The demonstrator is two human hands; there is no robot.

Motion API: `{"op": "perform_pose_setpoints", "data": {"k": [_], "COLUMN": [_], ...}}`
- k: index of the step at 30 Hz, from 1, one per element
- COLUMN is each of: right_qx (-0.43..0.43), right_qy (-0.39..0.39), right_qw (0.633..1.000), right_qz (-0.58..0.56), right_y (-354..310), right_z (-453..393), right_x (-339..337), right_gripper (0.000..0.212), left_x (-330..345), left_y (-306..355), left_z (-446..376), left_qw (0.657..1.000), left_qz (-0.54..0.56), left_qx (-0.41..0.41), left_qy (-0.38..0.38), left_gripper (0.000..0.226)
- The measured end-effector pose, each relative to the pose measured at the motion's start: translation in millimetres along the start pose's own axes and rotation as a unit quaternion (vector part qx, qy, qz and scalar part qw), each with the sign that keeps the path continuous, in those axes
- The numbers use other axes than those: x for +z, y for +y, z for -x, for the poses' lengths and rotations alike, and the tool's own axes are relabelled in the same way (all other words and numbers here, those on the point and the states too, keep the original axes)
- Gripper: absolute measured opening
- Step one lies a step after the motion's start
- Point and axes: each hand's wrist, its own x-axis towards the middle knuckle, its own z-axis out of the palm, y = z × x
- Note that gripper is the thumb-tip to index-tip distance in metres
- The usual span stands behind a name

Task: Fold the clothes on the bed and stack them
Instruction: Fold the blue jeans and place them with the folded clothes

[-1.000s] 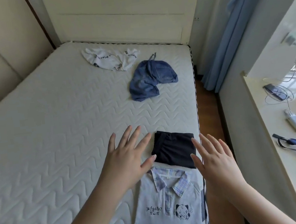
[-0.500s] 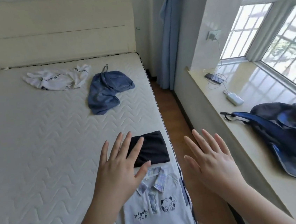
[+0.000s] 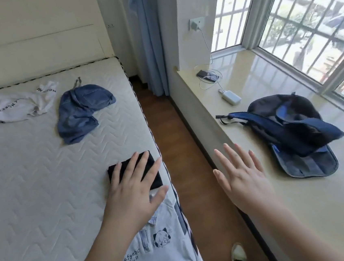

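Fingers (image 3: 135, 161) of the left hand (image 3: 133, 189) are spread straight and released above the folded black garment (image 3: 116, 170) near the bed (image 3: 36, 197) edge, nothing being grasped. Fingers of the right hand (image 3: 243, 178) are likewise spread, held over the floor gap beside the window ledge (image 3: 302, 212). A pale shirt (image 3: 158, 250) is laid just nearer; blue shorts (image 3: 78, 112) and a white top (image 3: 9, 107) are left unfolded farther up.

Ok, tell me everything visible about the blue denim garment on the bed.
The blue denim garment lies crumpled and unfolded on the white quilted mattress, toward the headboard end near the right edge. It looks like soft, faded denim with stitched seams, a pocket-like panel and a grey drawstring at its top. Nothing touches it; the white printed garment lies just beside it.
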Motion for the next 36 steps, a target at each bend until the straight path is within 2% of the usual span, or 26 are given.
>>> {"op": "perform_pose_setpoints", "data": {"k": [5, 10, 15, 24, 30, 36], "right_qx": [-0.053, -0.050, -0.107, -0.143, -0.137, -0.148], "right_qy": [-0.017, -0.016, -0.027, -0.027, -0.019, -0.018], "right_qw": [0.997, 0.997, 0.993, 0.987, 0.989, 0.988], "right_qz": [-0.044, -0.058, -0.046, -0.065, -0.053, -0.036], "right_y": [66.6, 138.2, 171.6, 183.1, 173.1, 148.1], "right_z": [-30.6, -76.7, -103.9, -119.8, -154.9, -222.3], "right_x": [6.2, 3.9, 2.0, 5.5, 8.2, 13.3], "right_gripper": [0.056, 0.062, 0.062, 0.056, 0.059, 0.059], "left_x": [2.3, -5.9, -8.2, 5.9, 15.7, 17.1], "left_y": [72.9, 111.2, 143.7, 167.1, 147.5, 105.9], "left_z": [-47.7, -99.4, -124.4, -152.3, -170.2, -222.6], "left_qw": [1.000, 0.998, 0.997, 0.999, 0.996, 0.996], "left_qz": [0.014, 0.022, 0.021, 0.008, -0.017, -0.008], "left_qx": [-0.024, -0.062, -0.070, -0.041, -0.085, -0.091], "left_qy": [-0.013, 0.002, 0.005, 0.006, -0.007, -0.001], "left_gripper": [0.068, 0.069, 0.067, 0.067, 0.072, 0.071]}}
